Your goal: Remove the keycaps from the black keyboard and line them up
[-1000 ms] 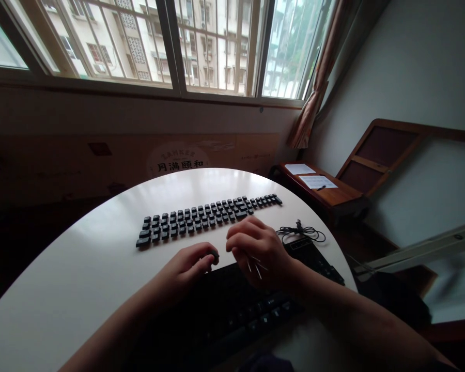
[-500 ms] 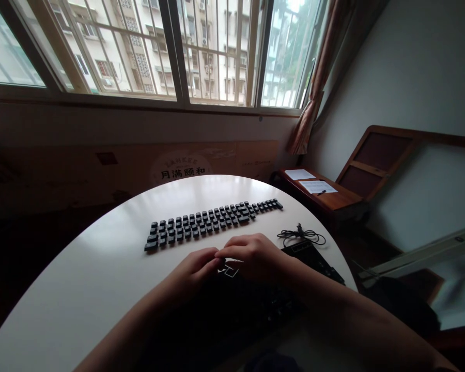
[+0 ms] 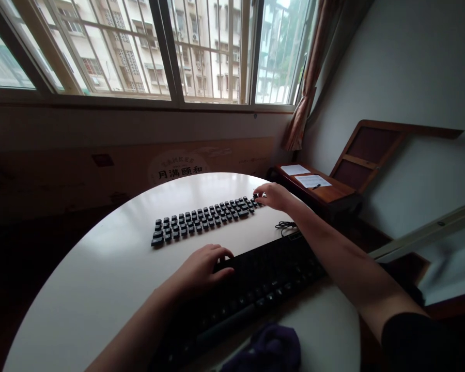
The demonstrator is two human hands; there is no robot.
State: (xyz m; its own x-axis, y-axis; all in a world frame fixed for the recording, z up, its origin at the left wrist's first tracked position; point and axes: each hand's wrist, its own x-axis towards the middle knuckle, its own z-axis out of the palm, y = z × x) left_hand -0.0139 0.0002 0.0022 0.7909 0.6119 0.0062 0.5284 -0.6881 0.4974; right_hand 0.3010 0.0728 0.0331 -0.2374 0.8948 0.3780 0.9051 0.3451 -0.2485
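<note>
A dark keyboard (image 3: 271, 263) lies slantwise on the white round table, near me. At its far left part, my left hand (image 3: 207, 266) rests with curved fingers and thumb around the edge, gripping it. Beyond it, loose black keycaps (image 3: 201, 219) stand in several slanting rows. My right hand (image 3: 275, 197) reaches to the far right end of these rows. Its thumb and fingertips close on a small black keycap (image 3: 256, 196), partly hidden by the fingers. Keys still show along the near side of the keyboard; its darker middle is hard to make out.
A bundled black cable (image 3: 284, 226) lies behind the keyboard, partly under my right forearm. Dark purple cloth (image 3: 269, 346) is at the bottom. Beyond the white table (image 3: 81, 279), a wooden bench (image 3: 325, 192) bears paper sheets (image 3: 312, 181) and a pen.
My hands were together over the keyboard. Now my right hand has moved away to the far end of the keycap rows, while the left stays at the keyboard. The view has shifted slightly.
</note>
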